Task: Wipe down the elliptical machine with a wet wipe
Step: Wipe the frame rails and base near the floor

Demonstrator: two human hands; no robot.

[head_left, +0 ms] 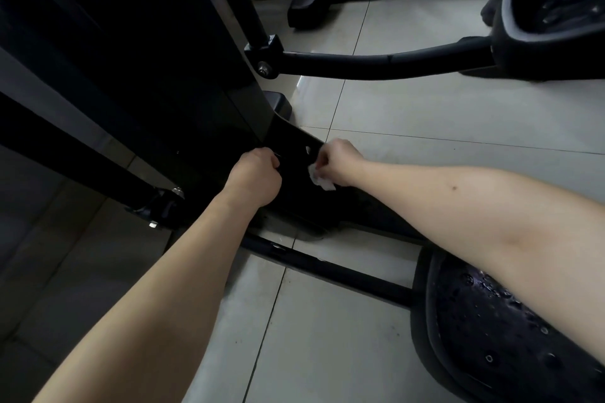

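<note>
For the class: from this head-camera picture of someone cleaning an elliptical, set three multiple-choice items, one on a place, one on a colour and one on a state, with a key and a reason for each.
1. Where is the wet wipe?
A. Pinched in the right hand, low at the machine's black base
B. Lying on the floor tiles
C. Draped over a crank arm

2. What colour is the wet wipe?
A. Blue
B. White
C. Yellow

3. What state is the near pedal in?
A. Wrapped in cloth
B. Split in two
C. Dotted with water droplets

Key:
1 A, the right hand pinches it down by the black base.
2 B, it shows white against the dark cover.
3 C, small beads of water glint on its tread.
</note>
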